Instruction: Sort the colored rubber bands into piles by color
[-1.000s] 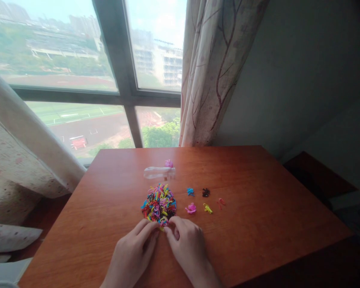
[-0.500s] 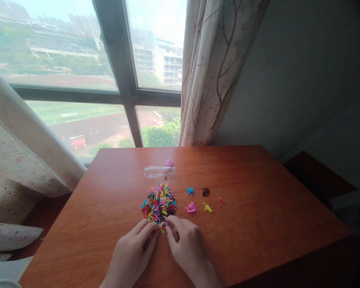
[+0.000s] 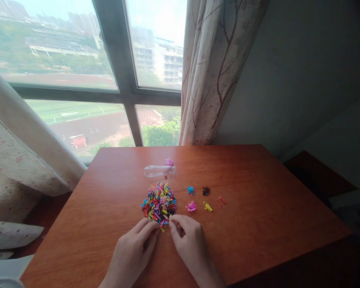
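A heap of small coloured rubber bands [image 3: 159, 203] lies on the wooden table [image 3: 258, 208]. My left hand [image 3: 135, 250] rests at the heap's near edge, its fingers lying flat together on the table beside a yellow band. Fingertips of my right hand [image 3: 187, 240] are pinched at the heap's near right edge; what they hold is too small to name. To the right lie small sorted clusters: blue [image 3: 191, 190], black [image 3: 206, 191], pink [image 3: 191, 207], yellow [image 3: 208, 207] and red [image 3: 221, 201].
A clear plastic bottle [image 3: 159, 171] lies on its side behind the heap, with a pink cap [image 3: 168, 161] beside it. A window and patterned curtain [image 3: 216, 72] stand behind the table. A dark lower surface [image 3: 318, 176] is at the right.
My right hand has shifted slightly right and forward along the heap's edge. The left hand has barely moved.
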